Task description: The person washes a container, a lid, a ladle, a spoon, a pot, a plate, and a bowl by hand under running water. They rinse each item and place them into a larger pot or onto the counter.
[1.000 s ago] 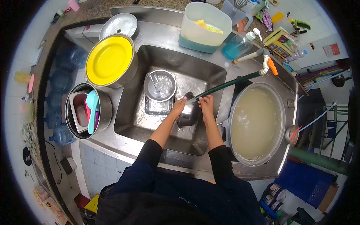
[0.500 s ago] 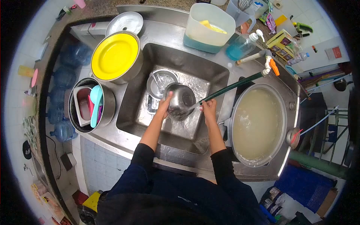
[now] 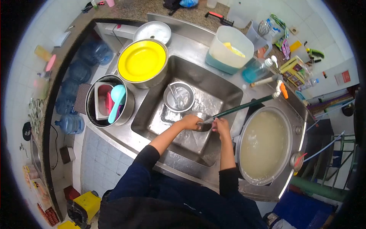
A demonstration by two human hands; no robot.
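Over the sink, my left hand is closed on a metal bowl, which is tipped so that little of it shows. My right hand has its fingers closed around the end of a dark green hose, right beside the bowl. That hose runs up to a tap with an orange handle. On the sink floor, left of the hose, sits a round metal pan with utensils inside.
Left of the sink stand a pot topped by a yellow plate and a pot of utensils. A large basin of cloudy liquid is at the right. Behind are a plastic tub and a blue soap bottle.
The bowl has been tilted and moved right and down toward the hose end, away from the pan. My left hand moved with it. The whole view has shifted.
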